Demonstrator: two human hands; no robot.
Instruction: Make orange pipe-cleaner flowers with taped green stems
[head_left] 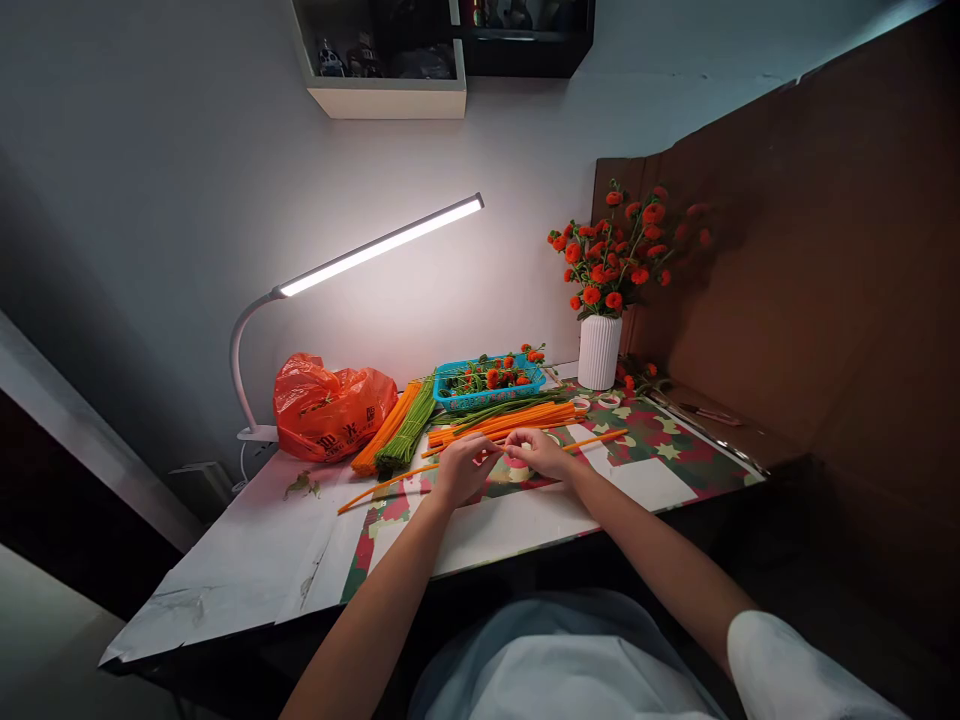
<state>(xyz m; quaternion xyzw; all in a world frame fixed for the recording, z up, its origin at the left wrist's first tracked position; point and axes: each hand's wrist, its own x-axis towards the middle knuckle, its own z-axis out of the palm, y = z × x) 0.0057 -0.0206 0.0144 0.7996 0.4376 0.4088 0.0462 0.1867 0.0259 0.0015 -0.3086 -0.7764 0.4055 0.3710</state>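
Observation:
With fingertips pinched, my left hand (463, 466) and my right hand (541, 453) hold a long orange pipe cleaner (390, 482) between them, low over the table. One end of it reaches out past my left hand, and an orange length also shows past my right hand; whether it is one stem or two I cannot tell. Just behind my hands lies a pile of orange pipe cleaners (536, 416). Left of it are an orange bundle (386, 430) and a green bundle of pipe cleaners (406, 440). A pale roll of tape (519, 472) sits between and below my hands.
A blue basket (491, 402) holds small orange flowers. Behind stand a white ribbed vase (600, 352) of orange flowers and a red plastic bag (330, 408). A lit lamp (382, 245) arches over the table (232, 560). Brown cardboard (795, 260) walls the right side.

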